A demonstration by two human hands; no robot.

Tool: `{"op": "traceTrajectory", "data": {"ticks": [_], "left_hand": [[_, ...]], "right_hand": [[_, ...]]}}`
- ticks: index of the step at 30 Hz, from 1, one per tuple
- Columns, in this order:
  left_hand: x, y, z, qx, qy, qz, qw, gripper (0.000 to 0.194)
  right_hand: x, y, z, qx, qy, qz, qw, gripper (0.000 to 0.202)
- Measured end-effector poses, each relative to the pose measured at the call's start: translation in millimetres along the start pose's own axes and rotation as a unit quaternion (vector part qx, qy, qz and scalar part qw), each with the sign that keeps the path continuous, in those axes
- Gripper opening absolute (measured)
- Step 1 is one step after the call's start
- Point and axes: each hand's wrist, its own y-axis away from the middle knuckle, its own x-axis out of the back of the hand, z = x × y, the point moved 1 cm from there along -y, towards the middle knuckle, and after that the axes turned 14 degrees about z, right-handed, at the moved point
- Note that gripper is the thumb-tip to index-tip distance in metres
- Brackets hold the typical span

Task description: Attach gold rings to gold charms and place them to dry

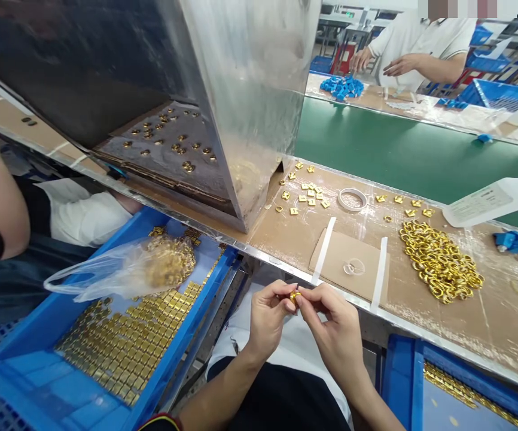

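Both hands meet above the lap, just in front of the bench edge. My left hand pinches a small gold ring-like piece between thumb and fingers. From the other side, my right hand grips the same piece; its finer details are too small to tell. On the bench beyond lies a cardboard pad held by white tape strips, with small clear rings on it. A heap of gold rings lies to the right, and square gold pieces are scattered at the back left, beside a tape roll.
A metal hood stands at the left on the bench. Blue trays with gold pieces flank the lap, one holding a plastic bag. A bottle is at right. Other people sit left and across the green belt.
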Motion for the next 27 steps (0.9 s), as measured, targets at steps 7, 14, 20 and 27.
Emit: {"op": "traceTrajectory", "data": {"ticks": [7,14,20,27], "left_hand": [[-3.9,-1.4,-6.4,0.007,0.066,-0.001,0.998,0.019],[0.4,-6.0,-10.4,0.124,0.081,-0.035,0.988,0.054],[2.4,-8.9,-6.0,0.111,0.043,-0.057,0.991,0.06],[-0.3,-7.6,-0.5,0.117,0.029,-0.076,0.99,0.058]], "right_hand": [[-8.2,10.7,2.0,-0.066,-0.042,0.012,0.997,0.011],[-12.2,8.3,6.1,-0.079,-0.061,-0.002,0.995,0.011],[-16.1,9.7,8.7,-0.078,-0.064,0.018,0.995,0.013],[-16.5,11.5,7.8,-0.056,-0.05,0.034,0.997,0.018]]}}
